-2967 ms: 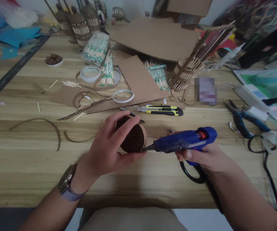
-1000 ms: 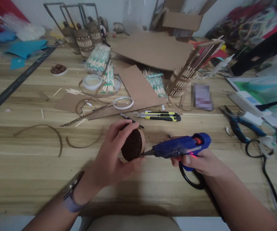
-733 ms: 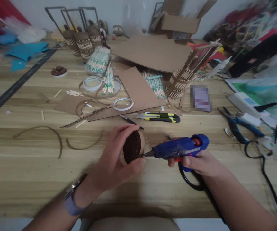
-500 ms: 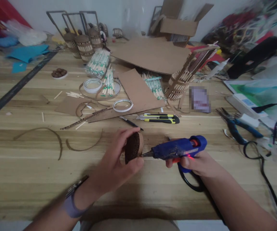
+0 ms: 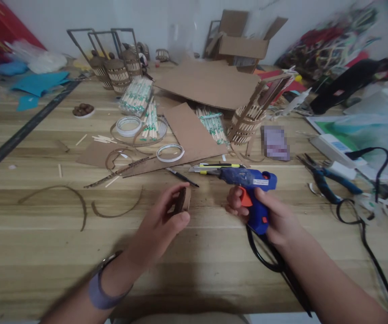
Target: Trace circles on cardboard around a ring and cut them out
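Note:
Between its thumb and fingers, my left hand [image 5: 162, 220] holds a small brown cardboard piece [image 5: 182, 201] with a dark side. My right hand [image 5: 268, 211] grips a blue hot glue gun [image 5: 248, 178] by its handle, with fingers near the orange trigger. The gun's nozzle points left and is apart from the brown piece. Behind the hands lie a yellow and black utility knife [image 5: 204, 168], partly behind the nozzle, and a black pen [image 5: 182, 177].
Tape rolls [image 5: 170, 153], cardboard [image 5: 194, 130] and wrapped stick bundles [image 5: 136, 94] lie beyond. Woven stick lanterns [image 5: 118, 76] stand at the back left, another [image 5: 244, 126] at centre right. Pliers [image 5: 325, 180] lie right. Curved brown strips [image 5: 84, 202] lie left.
The glue gun has moved up and away from the brown piece, and its nozzle no longer touches it. The brown piece has turned and shows less of its dark face.

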A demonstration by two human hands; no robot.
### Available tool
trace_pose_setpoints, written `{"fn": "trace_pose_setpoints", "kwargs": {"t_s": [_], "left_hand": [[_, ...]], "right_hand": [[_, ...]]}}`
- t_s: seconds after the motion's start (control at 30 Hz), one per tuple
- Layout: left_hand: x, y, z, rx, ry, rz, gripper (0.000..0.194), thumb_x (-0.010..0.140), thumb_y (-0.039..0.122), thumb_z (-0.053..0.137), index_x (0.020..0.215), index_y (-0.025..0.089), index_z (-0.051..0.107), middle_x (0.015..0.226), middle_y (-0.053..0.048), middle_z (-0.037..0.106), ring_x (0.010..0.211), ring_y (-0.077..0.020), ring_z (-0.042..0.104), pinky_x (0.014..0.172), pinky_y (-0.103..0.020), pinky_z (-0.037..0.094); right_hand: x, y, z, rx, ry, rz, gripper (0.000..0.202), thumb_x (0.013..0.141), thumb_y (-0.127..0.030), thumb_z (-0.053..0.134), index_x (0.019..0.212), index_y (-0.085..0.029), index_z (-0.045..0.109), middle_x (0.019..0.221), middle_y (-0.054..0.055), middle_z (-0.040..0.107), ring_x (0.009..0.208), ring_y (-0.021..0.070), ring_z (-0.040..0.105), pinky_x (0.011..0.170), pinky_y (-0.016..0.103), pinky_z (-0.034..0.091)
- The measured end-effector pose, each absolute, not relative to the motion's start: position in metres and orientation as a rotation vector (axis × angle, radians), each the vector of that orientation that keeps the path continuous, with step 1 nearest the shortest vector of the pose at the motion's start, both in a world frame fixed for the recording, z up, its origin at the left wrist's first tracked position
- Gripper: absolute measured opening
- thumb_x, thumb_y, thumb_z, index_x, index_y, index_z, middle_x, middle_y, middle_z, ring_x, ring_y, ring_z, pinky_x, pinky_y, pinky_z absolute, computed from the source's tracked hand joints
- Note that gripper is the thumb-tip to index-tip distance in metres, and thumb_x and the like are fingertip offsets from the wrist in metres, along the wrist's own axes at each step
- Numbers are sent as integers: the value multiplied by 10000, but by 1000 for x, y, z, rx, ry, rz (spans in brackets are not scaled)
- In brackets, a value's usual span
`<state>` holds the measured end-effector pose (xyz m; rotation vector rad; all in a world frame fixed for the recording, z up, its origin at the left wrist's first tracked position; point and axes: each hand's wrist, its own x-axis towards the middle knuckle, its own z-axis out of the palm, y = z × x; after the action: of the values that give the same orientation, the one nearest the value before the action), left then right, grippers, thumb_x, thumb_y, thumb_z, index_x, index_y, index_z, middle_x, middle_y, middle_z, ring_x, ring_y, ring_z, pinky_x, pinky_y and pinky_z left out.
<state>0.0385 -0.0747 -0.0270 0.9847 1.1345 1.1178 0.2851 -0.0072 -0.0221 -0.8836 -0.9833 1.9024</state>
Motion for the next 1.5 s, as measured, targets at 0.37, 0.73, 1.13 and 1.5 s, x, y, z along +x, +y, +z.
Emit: {"fn": "trace_pose_setpoints", "kwargs": {"t_s": [0.37,0.73,1.13,1.5], "left_hand": [[36,-67,-21,505,976,1212,381,777,397,766,1125,244,737,1101,-34,755,1056,-270,704,910,-422,605],[36,-65,-22,348,934,1205,391,755,380,769,1100,197,751,1050,-70,801,963,-273,759,872,-422,632],[33,-62,-16,235,770,1164,365,791,348,696,1106,174,758,1023,-80,829,961,-285,785,852,-421,634],[33,-63,-17,290,732,1163,359,794,389,730,1091,190,763,1042,-74,824,943,-284,783,833,-421,634]], "right_hand": [[289,-10,-22,-680,-896,2238,616,766,-167,811,1330,-330,625,1213,65,708,717,128,577,500,199,509],[279,-8,-23,-704,-918,2142,682,636,-80,700,1288,-270,646,1127,81,759,598,98,455,442,169,336],[276,-8,-25,-754,-926,2049,508,677,-152,702,1177,-242,704,1040,67,748,471,69,307,385,212,236],[275,-10,-24,-703,-952,2089,499,673,-143,731,1161,-236,701,1131,83,720,477,51,348,369,177,247]]}}
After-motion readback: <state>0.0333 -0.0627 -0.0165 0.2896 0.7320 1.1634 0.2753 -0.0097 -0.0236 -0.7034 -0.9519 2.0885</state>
